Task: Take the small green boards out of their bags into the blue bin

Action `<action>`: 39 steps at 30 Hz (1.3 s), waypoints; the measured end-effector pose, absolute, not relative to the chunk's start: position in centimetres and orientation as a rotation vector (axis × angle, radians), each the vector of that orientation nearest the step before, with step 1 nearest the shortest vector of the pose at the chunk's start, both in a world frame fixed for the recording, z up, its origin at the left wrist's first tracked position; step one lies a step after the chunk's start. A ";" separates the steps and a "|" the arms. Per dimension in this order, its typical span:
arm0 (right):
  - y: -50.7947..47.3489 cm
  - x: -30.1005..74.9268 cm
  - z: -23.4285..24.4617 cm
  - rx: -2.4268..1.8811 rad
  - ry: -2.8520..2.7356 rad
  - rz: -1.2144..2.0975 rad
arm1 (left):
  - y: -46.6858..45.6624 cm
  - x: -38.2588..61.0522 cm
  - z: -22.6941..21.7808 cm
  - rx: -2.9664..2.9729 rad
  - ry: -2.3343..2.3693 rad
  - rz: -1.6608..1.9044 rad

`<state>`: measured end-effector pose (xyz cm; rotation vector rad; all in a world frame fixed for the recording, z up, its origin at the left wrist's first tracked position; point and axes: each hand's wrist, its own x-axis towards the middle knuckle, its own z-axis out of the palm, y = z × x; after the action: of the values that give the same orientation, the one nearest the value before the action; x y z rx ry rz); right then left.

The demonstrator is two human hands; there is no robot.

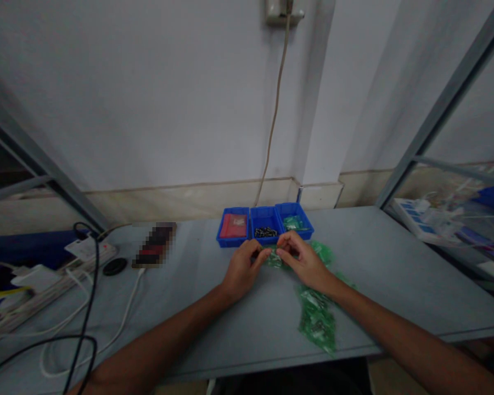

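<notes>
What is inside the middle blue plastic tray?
Small dark parts lie in the middle blue plastic tray; its floor beneath them is covered, and their kind is too small to tell.

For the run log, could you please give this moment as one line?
left hand: pinching green bag | right hand: pinching same bag | behind: three blue bins

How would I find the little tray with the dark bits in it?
On the grey table by the white wall, three blue trays sit in a row. Take the middle tray: it alone holds small dark pieces; the left tray holds red, the right tray green.
</notes>
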<state>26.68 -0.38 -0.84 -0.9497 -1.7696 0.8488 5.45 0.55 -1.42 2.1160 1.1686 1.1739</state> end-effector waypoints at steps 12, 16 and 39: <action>0.1 26.9 -1.2 -0.932 -1.774 0.824 | 0.5 5.6 -1.5 2.160 1.083 1.218; 0.4 27.0 -1.4 -0.959 -1.741 0.862 | 0.7 5.4 -2.0 2.151 1.056 1.234; 0.5 27.0 -1.5 -0.948 -1.695 0.897 | 0.2 5.6 -1.5 2.037 1.072 1.182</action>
<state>26.97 0.51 -1.47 -0.9476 -1.6951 0.8967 5.59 0.21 -1.54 2.0368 1.0721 1.1823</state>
